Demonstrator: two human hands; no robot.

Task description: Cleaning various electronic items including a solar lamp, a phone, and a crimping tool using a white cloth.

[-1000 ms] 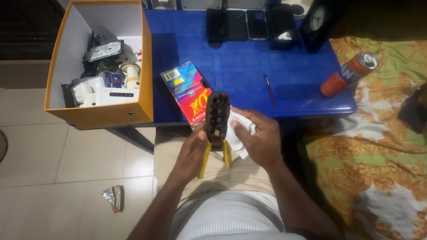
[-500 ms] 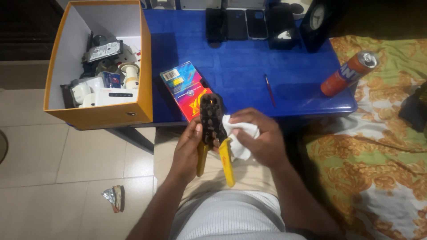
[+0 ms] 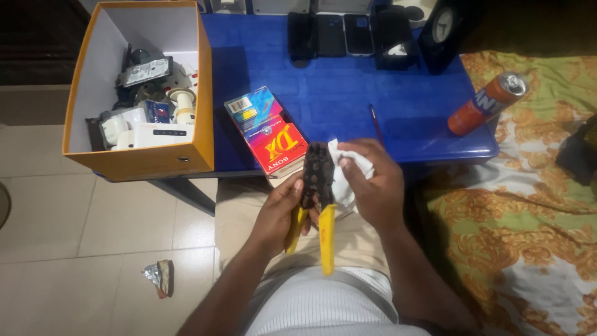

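Ahead: colourful box (image 3: 268, 132) near the hands.
Left: orange bin (image 3: 138, 93).
Right: can (image 3: 488, 102), open blue table (image 3: 348, 93) between.

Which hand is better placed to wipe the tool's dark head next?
Right. The right hand holds the white cloth pressed against the crimping tool at its dark head. The left hand is wrapped around the yellow handles lower down, steadying the tool, so it is probably not free to wipe.
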